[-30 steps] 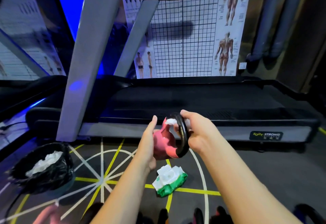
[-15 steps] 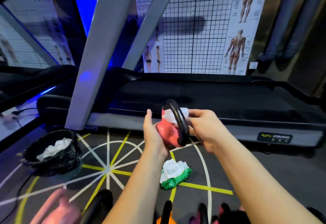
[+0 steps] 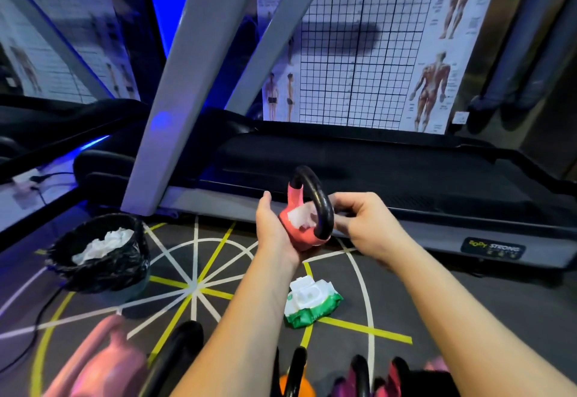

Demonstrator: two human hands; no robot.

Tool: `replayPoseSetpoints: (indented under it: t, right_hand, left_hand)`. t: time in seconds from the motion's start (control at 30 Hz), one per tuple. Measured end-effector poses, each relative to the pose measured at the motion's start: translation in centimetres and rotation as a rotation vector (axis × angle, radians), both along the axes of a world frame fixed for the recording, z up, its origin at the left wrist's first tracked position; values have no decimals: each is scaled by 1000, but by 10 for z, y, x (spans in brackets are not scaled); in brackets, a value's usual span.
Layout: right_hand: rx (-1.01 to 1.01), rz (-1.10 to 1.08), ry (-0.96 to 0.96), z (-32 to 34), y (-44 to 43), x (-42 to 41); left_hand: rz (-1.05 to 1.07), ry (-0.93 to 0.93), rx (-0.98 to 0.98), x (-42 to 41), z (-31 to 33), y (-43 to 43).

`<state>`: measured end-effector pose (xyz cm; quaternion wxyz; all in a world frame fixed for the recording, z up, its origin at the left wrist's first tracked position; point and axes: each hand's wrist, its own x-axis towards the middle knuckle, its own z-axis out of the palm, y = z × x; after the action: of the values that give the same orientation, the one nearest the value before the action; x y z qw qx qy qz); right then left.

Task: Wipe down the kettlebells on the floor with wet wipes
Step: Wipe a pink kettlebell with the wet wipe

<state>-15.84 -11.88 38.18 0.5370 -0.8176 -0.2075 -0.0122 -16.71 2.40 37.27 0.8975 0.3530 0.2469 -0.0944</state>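
While left hand (image 3: 272,235) cups the small pink kettlebell with black loop handle (image 3: 299,239) off the floor (image 3: 437,306), right hand (image 3: 368,225) pinches a white wet wipe (image 3: 296,218) against it.
Recommend rotating bell; cover every face.

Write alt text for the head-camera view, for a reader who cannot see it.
A person's left hand holds a pink kettlebell up while the right hand presses a white wet wipe against it, inside its black handle. On the gym floor below lie a green pack of wipes and a black-lined bin holding crumpled white wipes, with a treadmill behind.
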Motion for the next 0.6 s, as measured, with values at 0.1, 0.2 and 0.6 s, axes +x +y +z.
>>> replayPoseSetpoints:
  t: [0.1, 0.2, 0.6]
  right_hand:
    - [-15, 42, -17, -3, 6, 0]
    - [-72, 148, 23, 2, 6, -3]
    - [25, 283, 197, 8, -7, -7]
  left_hand:
    - [-23, -4, -1, -4, 3, 5]
    - [-34, -9, -11, -7, 5, 11]
    - [-58, 81, 71, -5, -4, 13]
